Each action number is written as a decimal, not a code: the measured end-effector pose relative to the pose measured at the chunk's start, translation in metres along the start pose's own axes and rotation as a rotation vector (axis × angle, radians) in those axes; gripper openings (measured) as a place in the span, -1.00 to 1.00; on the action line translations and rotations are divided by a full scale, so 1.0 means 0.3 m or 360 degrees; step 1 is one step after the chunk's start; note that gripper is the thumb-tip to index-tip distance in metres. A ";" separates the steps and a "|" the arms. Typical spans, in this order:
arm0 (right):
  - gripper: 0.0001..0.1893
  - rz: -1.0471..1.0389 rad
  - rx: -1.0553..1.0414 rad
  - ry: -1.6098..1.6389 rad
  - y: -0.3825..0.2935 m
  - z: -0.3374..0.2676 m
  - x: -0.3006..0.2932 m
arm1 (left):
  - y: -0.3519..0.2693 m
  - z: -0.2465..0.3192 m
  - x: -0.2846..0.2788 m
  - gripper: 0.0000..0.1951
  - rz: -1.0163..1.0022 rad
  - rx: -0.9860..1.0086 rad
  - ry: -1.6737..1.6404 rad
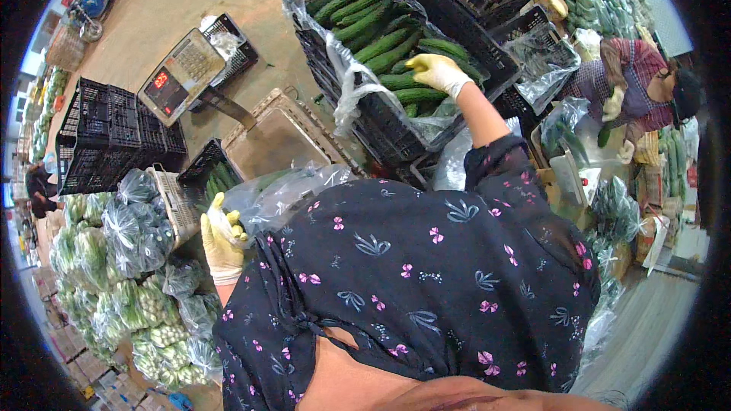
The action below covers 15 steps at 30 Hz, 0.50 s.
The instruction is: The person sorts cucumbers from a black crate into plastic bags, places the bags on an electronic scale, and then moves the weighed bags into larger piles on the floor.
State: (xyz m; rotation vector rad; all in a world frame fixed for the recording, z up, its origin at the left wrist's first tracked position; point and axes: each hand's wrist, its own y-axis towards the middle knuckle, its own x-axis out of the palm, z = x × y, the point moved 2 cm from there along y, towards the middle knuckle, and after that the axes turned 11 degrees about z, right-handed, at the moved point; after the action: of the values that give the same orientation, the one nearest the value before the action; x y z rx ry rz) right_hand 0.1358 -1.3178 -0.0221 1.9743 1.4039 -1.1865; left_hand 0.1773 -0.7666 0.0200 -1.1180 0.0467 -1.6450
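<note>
Long green cucumbers (385, 45) lie in a black plastic crate (371, 137) lined with clear film. Over the crate's near right part reaches my right hand (437, 73), in a pale yellow glove, its fingers spread just above the cucumbers; whether a fingertip touches one is unclear. My left hand (224, 240), gloved alike, grips the gathered edge of a clear plastic bag (285, 194) at the left of my body. Green vegetables show dimly through the bag, which lies partly against the near edge of a scale's platform (274, 137).
The scale's lit display (165, 91) stands on a post. Stacked black crates (108, 131) and bagged vegetables (131, 274) are at left. Another black crate (217, 177) holds cucumbers. On the right, a co-worker (634, 80) in gloves holds a cucumber beside more bagged produce.
</note>
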 end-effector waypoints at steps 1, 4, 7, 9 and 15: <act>-0.44 0.0040 -0.0010 -0.0395 0.005 0.079 0.001 | -0.005 -0.001 -0.005 -0.42 -0.0024 0.0005 -0.0037; -0.14 -0.0387 0.0314 -0.0818 0.023 0.180 0.033 | -0.010 -0.002 0.021 -0.40 -0.0025 0.0017 -0.0108; 0.02 -0.0586 0.0446 -0.1030 0.050 0.212 0.098 | -0.023 -0.006 0.069 -0.39 0.0080 0.0102 -0.0107; 0.04 -0.0629 0.0399 -0.1106 0.064 0.221 0.138 | -0.025 -0.010 0.089 -0.40 0.0079 0.0111 -0.0137; -0.08 -0.0428 0.0029 -0.0879 0.027 0.256 0.134 | -0.021 -0.035 0.083 -0.42 0.0183 0.0248 -0.0127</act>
State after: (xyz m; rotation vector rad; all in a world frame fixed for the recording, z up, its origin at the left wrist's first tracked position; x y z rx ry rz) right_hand 0.1180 -1.3572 -0.0978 1.3337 1.3769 -1.7033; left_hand 0.1665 -0.7885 0.0334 -1.0416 -0.0667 -1.4749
